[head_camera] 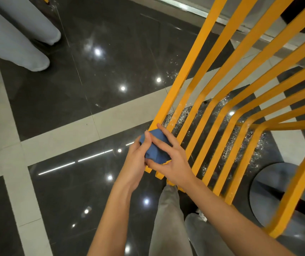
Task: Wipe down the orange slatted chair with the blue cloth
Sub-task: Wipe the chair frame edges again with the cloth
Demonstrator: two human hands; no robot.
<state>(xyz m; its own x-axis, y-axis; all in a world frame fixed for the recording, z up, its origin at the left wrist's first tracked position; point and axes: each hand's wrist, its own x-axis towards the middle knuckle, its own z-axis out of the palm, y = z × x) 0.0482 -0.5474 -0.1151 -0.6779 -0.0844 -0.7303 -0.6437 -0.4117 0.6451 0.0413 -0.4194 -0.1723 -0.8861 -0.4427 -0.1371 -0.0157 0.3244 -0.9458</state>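
At the far left, the pale, soft trouser legs [18,37] of another person stand on a polished dark stone floor [111,61], whose glossy tiles mirror round ceiling lights and are divided by broad, matte, light grey bands [59,133]. Moving toward the centre, your left hand [138,159] is curled around the left side of the blue cloth [157,148], thumb laid along its top edge; the cloth is bunched into a compact, creased wad of smooth matte fabric. Your right hand [170,163] grasps the same wad from the right, fingers spread over its upper face and thumb tucked beneath, so both hands clasp the cloth between them. The wad is pressed against the near ends of the leftmost slats of the orange chair [212,117], just where those slats terminate in blunt, square-cut tips. To the right, the chair's slats run as flat, narrow, painted strips with slightly chipped, pale-flecked edges; they lie parallel, bend in a smooth curve, and rise away toward the upper right. Fine whitish specks are scattered on the floor beneath them. Below your hands, your own grey trouser legs [170,218] show a soft woven drape. At the lower right, a round, flat, dull grey disc base [277,182] rests on the floor behind the slats.
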